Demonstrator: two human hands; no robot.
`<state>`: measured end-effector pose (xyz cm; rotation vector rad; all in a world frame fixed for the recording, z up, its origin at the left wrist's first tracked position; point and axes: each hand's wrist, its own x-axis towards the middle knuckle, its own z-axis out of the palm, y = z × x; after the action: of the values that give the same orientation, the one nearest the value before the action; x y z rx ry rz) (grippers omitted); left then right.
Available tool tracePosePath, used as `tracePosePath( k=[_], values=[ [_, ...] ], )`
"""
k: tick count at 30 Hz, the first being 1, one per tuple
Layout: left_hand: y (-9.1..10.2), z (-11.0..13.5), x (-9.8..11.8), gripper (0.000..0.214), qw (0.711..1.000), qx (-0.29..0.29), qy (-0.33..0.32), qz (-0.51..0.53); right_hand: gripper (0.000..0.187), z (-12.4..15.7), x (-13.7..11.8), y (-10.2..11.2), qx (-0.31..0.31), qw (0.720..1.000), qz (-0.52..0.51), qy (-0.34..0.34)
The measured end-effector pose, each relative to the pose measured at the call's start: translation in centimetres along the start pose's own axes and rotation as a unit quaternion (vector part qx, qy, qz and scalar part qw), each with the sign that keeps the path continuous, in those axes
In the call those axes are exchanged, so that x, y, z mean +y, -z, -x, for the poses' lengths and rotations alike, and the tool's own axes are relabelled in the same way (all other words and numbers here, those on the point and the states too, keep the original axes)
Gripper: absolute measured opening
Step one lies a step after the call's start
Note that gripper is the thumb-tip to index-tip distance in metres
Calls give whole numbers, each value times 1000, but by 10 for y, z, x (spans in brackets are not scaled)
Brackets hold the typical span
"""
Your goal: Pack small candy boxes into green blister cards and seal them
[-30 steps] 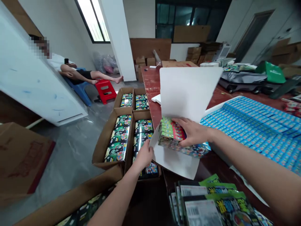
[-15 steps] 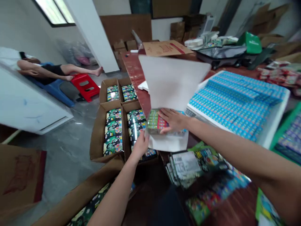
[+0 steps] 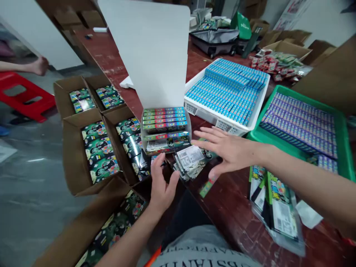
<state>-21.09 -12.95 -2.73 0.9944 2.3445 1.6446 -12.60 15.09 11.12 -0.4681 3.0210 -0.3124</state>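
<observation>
Here, the left hand (image 3: pixel 162 188) and right hand (image 3: pixel 231 149) are spread wide and empty; colorful packs (image 3: pixel 164 118) are tucked inside the white box (image 3: pixel 157 55).

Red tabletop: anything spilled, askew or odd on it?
No spill that I can see. A narrow green-and-red piece shows by the right hand, oddly apart from the packs in the open white box. Farther right, green-and-black packets lie askew, with a loose white scrap beside them.
</observation>
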Motion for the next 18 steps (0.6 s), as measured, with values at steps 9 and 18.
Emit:
tracePosePath(
  k=[9,18],
  values=[
    [-13,16,10,73,951,-58,269,143,134,-28,51,-45,-140,990,15,-29],
    [-15,7,-27,128,984,-110,-47,-131,124,-37,48,-54,-112,985,98,86]
  ],
)
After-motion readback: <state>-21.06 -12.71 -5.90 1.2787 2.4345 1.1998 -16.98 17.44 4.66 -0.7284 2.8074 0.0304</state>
